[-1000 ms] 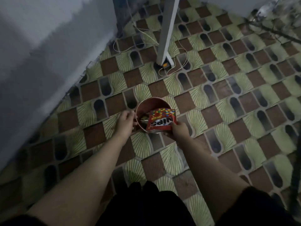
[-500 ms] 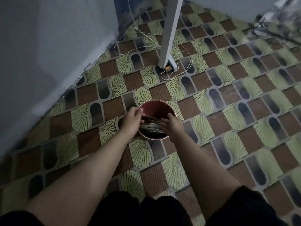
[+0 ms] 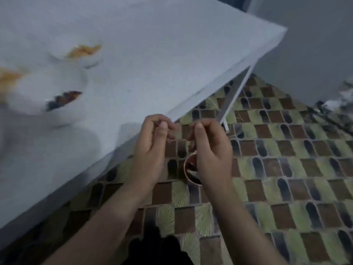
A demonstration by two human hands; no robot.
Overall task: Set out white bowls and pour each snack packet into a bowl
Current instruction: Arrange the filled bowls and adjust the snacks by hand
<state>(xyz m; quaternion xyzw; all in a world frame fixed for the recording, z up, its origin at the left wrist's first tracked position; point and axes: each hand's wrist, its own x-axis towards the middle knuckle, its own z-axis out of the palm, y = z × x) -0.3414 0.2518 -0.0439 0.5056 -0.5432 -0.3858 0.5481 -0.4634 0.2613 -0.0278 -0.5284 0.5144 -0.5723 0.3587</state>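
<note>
Both hands are raised over the floor, just off the near edge of the tabletop (image 3: pixel 172 54). The left hand (image 3: pixel 152 148) has its fingers (image 3: pixel 162 125) curled loosely with the thumb against them, and I see nothing held in it. The right hand (image 3: pixel 210 150) is curled in the same way, and it also seems empty (the picture is blurred, so a very small thing between the fingertips I cannot exclude).

Under the right hand, on the patterned floor (image 3: pixel 277 169), stands a round reddish bin (image 3: pixel 191 169) with what look like wrappers inside; the hand covers a part of it.

The white bowls stand near the left edge of the tabletop. One bowl (image 3: pixel 84 54) holds an orange snack, a second bowl (image 3: pixel 61 104) holds dark and coloured pieces, and a third bowl (image 3: pixel 9 79) at the very left edge shows an orange filling. Whether more bowls or full packets remain I cannot tell.

My judgement is that the step in hand is the clearing of empty packets, and the pouring is mostly done. To do it well, I would check that nothing hangs over the rim of the bin, rub any crumbs off the fingers above the bin and not above the bowls, and then bring the hands to the tabletop slowly, because the bowls stand close together and a sleeve or wrist could push one.
</note>
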